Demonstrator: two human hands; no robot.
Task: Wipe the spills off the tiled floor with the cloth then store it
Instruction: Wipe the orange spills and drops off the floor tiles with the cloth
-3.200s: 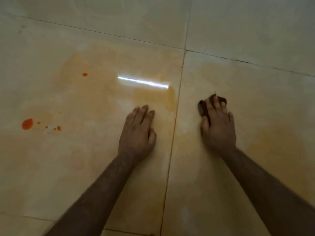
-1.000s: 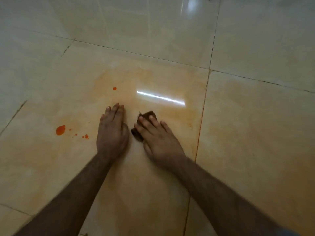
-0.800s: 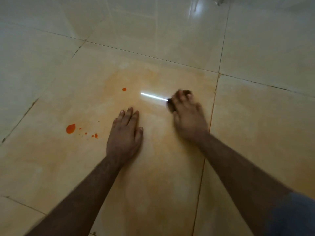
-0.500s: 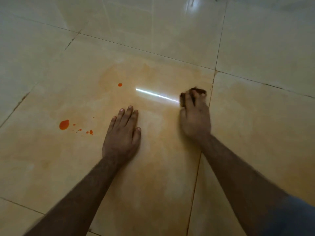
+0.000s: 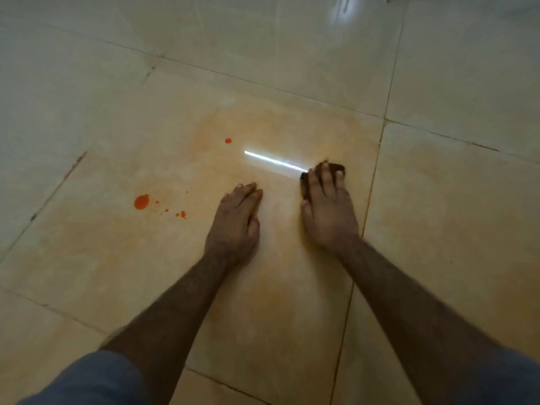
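1. I'm looking down at a glossy beige tiled floor [image 5: 292, 331], its dark grout lines crossing at angles; an orange film stains the big centre tile.
2. Nearest me, at 7 o'clock in the view, a blue sleeve [image 5: 87, 381] covers the left upper arm; both forearms reach up from the bottom edge.
3. My left hand [image 5: 233, 226] lies palm-down on the stained tile, fingers straight and pressed together, holding nothing.
4. My right hand [image 5: 328, 211] sits just at its 3 o'clock side, close to the grout line, pressing down on the cloth [image 5: 336, 166].
5. The cloth is dark and bunched, mostly hidden beneath the fingers; it peeks out at the hand's 12 o'clock past the fingertips and at 10 o'clock beside the index finger. The fingers curl over it.
6. Red spills [image 5: 141, 202] lie at the left hand's 9 o'clock, well apart from the cloth: one large drop with small specks trailing rightward.
7. A lone red drop [image 5: 228, 140] sits farther off, at 12 o'clock from the left hand.
8. A bright light streak [image 5: 271, 161] reflects on the tile, ending at the cloth.
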